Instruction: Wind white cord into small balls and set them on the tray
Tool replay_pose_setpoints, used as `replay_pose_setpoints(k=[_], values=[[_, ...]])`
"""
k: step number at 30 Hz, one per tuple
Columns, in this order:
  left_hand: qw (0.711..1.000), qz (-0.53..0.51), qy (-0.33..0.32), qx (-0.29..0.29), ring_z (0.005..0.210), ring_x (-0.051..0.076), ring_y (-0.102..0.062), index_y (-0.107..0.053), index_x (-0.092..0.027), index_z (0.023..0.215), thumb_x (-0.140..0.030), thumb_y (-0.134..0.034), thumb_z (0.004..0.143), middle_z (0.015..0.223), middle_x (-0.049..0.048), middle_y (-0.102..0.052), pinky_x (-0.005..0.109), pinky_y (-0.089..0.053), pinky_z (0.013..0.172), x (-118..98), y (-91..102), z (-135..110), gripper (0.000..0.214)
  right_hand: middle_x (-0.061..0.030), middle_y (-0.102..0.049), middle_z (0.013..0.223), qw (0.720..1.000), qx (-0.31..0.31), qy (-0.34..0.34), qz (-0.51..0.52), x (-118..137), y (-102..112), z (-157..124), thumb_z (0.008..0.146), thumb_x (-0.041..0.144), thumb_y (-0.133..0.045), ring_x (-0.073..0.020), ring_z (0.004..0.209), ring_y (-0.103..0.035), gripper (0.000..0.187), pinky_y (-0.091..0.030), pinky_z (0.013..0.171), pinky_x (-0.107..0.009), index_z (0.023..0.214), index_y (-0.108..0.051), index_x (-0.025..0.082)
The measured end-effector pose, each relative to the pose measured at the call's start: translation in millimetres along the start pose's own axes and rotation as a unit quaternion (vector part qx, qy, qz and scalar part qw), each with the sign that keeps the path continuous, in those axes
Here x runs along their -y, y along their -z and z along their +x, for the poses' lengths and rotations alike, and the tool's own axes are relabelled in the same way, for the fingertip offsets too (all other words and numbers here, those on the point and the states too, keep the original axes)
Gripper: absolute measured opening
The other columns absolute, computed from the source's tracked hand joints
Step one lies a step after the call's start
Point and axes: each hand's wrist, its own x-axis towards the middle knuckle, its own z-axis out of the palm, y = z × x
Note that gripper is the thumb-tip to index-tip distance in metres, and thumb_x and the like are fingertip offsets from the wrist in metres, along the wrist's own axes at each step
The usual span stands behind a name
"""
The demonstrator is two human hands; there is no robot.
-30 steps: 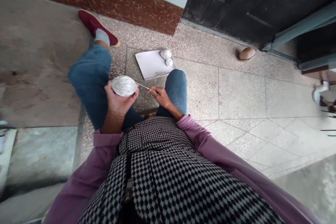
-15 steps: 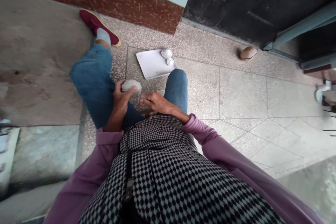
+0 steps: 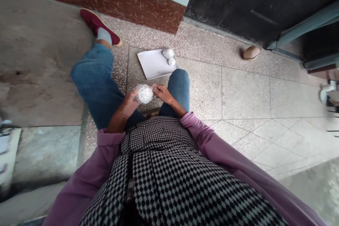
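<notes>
A white ball of yarn (image 3: 144, 94) is held in my left hand (image 3: 129, 103), with the fingers wrapped around its left side. Close to the ball's right side is my right hand (image 3: 162, 93), its fingers pinched together. Whatever lies between those fingertips is too small to make out. Beyond my knees, a shallow white tray (image 3: 153, 65) rests on the floor. At the tray's right end sit a larger white yarn ball (image 3: 168, 53) and a smaller white yarn ball (image 3: 172, 61), side by side.
My bent knees in blue jeans (image 3: 92, 74) frame the space around my hands. A brown-red wall base (image 3: 119, 0) and a dark door (image 3: 238, 7) stand at the back. A tan rounded object (image 3: 251, 53) lies by the door on the tiled floor (image 3: 245, 91).
The yarn ball in my left hand has moved right and turned, showing more of its wound face. My right hand has shifted right and up slightly, its fingers now drawn together.
</notes>
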Motion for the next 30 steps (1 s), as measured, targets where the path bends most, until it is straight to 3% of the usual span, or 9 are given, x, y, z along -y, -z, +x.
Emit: replay_pose_setpoints(k=[4, 7, 10, 14, 17, 21, 26, 30], values=[[0.996, -0.077, 0.045, -0.015, 0.130, 0.039, -0.084, -0.083, -0.022, 0.119, -0.068, -0.104, 0.080, 0.128, 0.0138, -0.092, 0.050, -0.076, 0.107, -4, -6.3, -3, 0.063, 0.0033, -0.052, 0.073, 0.999, 0.021, -0.021, -0.040, -4, -10, -17, 0.126, 0.019, -0.068, -0.0199, 0.087, -0.055, 0.049, -0.043, 0.085, -0.031, 0.079, -0.058, 0.024], [0.995, -0.087, 0.043, -0.030, 0.118, 0.036, -0.083, -0.082, -0.022, 0.114, -0.061, -0.112, 0.069, 0.122, 0.0132, -0.090, 0.048, -0.074, 0.100, -5, -8.9, -3, 0.067, -0.0012, -0.064, 0.080, 0.995, 0.047, -0.020, -0.083, 2, -13, -27, 0.121, 0.015, -0.072, -0.0229, 0.090, -0.062, 0.039, -0.048, 0.091, -0.034, 0.083, -0.071, 0.021], [0.995, -0.067, 0.011, -0.075, 0.107, 0.030, -0.078, -0.079, -0.024, 0.111, -0.056, -0.117, 0.062, 0.113, 0.0081, -0.086, 0.042, -0.068, 0.094, -4, -5.2, 0, 0.070, -0.0058, -0.073, 0.090, 0.988, 0.092, 0.004, -0.125, 14, -15, -41, 0.121, 0.021, -0.075, -0.0259, 0.094, -0.069, 0.036, -0.054, 0.096, -0.037, 0.085, -0.077, 0.022], [0.992, 0.037, -0.008, -0.117, 0.109, 0.027, -0.073, -0.076, -0.025, 0.118, -0.039, -0.121, 0.055, 0.110, 0.0019, -0.079, 0.037, -0.061, 0.096, -1, 4.5, 3, 0.079, -0.0079, -0.082, 0.100, 0.985, 0.126, 0.059, -0.101, 36, -3, -52, 0.126, 0.040, -0.081, -0.0282, 0.101, -0.076, 0.036, -0.059, 0.100, -0.039, 0.095, -0.082, 0.023], [0.992, 0.084, 0.008, -0.090, 0.108, 0.029, -0.072, -0.076, -0.022, 0.122, -0.039, -0.118, 0.062, 0.105, 0.0022, -0.076, 0.040, -0.060, 0.096, 0, 4.9, 3, 0.074, -0.0065, -0.082, 0.104, 0.989, 0.069, 0.110, -0.073, 52, 23, -39, 0.130, 0.057, -0.079, -0.0258, 0.101, -0.072, 0.044, -0.058, 0.100, -0.037, 0.100, -0.081, 0.024], [0.998, 0.041, 0.018, -0.039, 0.103, 0.031, -0.076, -0.082, -0.023, 0.119, -0.055, -0.113, 0.067, 0.107, 0.0074, -0.081, 0.041, -0.063, 0.089, -5, -5.9, -4, 0.068, -0.0016, -0.065, 0.087, 0.991, -0.013, 0.126, -0.041, 54, 50, -6, 0.128, 0.071, -0.079, -0.0210, 0.089, -0.058, 0.060, -0.049, 0.088, -0.033, 0.096, -0.075, 0.021], [0.995, -0.077, 0.041, 0.047, 0.103, 0.033, -0.084, -0.090, -0.024, 0.122, -0.059, -0.123, 0.058, 0.117, 0.0118, -0.090, 0.041, -0.071, 0.087, -21, -16.6, -20, 0.080, 0.0047, -0.047, 0.076, 0.997, -0.007, 0.073, 0.021, 27, 31, 2, 0.124, 0.072, -0.086, -0.0167, 0.080, -0.044, 0.069, -0.037, 0.076, -0.031, 0.082, -0.058, 0.024], [0.993, -0.102, 0.038, 0.052, 0.110, 0.041, -0.090, -0.091, -0.022, 0.126, -0.068, -0.124, 0.055, 0.118, 0.0162, -0.092, 0.051, -0.079, 0.092, -27, -21.7, -23, 0.090, 0.0050, -0.046, 0.076, 0.998, -0.040, 0.029, 0.033, 12, 8, -8, 0.132, 0.054, -0.076, -0.0175, 0.081, -0.044, 0.063, -0.038, 0.077, -0.031, 0.080, -0.051, 0.026]])
